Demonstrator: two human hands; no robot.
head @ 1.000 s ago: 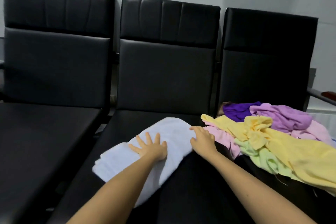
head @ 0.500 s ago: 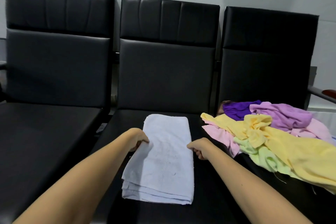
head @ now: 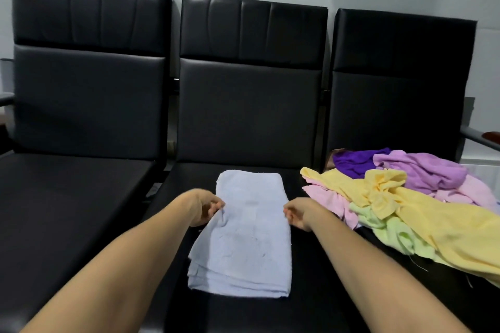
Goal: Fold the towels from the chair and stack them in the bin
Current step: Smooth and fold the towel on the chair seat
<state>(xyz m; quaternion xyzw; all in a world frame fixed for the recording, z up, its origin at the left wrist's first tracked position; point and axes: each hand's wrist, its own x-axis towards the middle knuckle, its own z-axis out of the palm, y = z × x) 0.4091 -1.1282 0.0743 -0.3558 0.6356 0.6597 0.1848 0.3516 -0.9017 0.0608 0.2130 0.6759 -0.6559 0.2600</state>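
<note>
Our folded white towel (head: 249, 235) lies flat on the middle chair seat (head: 319, 292), lower centre. Our left hand (head: 205, 208) pinches its left edge. Our right hand (head: 299, 215) curls its fingers at the right edge, but we cannot tell whether it grips.

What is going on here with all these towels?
A person is folding towels on black chairs. The left hand pinches one side edge of a folded white towel on the middle seat; the right hand is curled at the other edge. A heap of unfolded coloured towels lies on the right.
</note>
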